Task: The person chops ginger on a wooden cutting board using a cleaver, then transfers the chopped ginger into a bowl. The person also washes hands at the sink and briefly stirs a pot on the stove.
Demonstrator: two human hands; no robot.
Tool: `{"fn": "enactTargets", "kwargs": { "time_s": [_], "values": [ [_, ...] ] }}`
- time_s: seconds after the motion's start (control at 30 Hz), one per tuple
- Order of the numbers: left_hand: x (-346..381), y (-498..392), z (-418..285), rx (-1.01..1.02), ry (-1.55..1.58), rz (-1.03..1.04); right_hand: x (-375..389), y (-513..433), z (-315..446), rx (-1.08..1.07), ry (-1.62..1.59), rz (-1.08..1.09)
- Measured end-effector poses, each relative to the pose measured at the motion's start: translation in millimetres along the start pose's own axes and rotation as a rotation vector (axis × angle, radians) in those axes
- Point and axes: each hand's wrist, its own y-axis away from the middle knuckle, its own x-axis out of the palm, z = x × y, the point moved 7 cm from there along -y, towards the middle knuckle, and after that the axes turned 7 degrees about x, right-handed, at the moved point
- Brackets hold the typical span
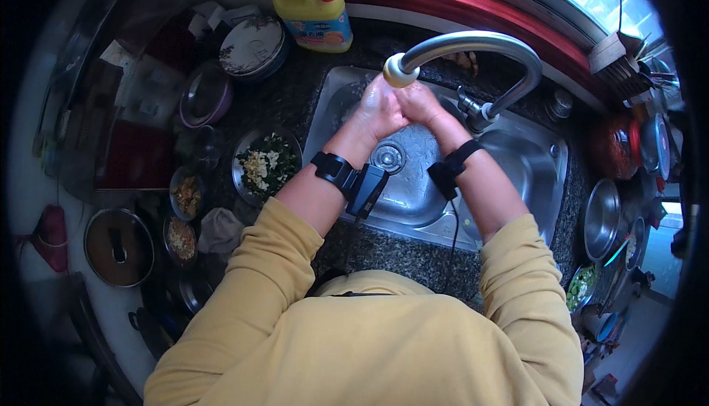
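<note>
Both hands meet over the left basin of a stainless steel double sink [426,201], right under the spout of a curved metal faucet [471,40]. My left hand [379,109] is wet, with whitish water or foam on it. Against it rests my right hand [418,101]; the two touch each other. The faucet's pale round nozzle [400,71] covers part of the fingers, so their exact pose is hidden. No object shows in either hand. Below the hands lies the drain strainer [388,156], with wet metal around it.
Left of the sink stand a metal plate of chopped greens and garlic [266,167], small food bowls [186,192] and stacked plates [252,46]. A yellow detergent jug [313,15] is behind them. At right are a steel bowl [602,220] and a red-brown pot [612,145].
</note>
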Motion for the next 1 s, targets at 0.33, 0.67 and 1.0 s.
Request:
{"fn": "enactTargets", "kwargs": {
  "time_s": [0.33, 0.67, 1.0],
  "values": [
    [-18, 4, -10, -0.012, -0.188, -0.121, -12, 13, -103, -0.102, 1.736, 0.138],
    [4, 40, -20, 0.203, -0.797, -0.004, -34, 29, -118, -0.016, 1.855, 0.135],
    [-180, 186, -11, 0.096, -1.082, 0.016, -30, 60, -42, -0.039, 1.419, 0.141]
  ]
}}
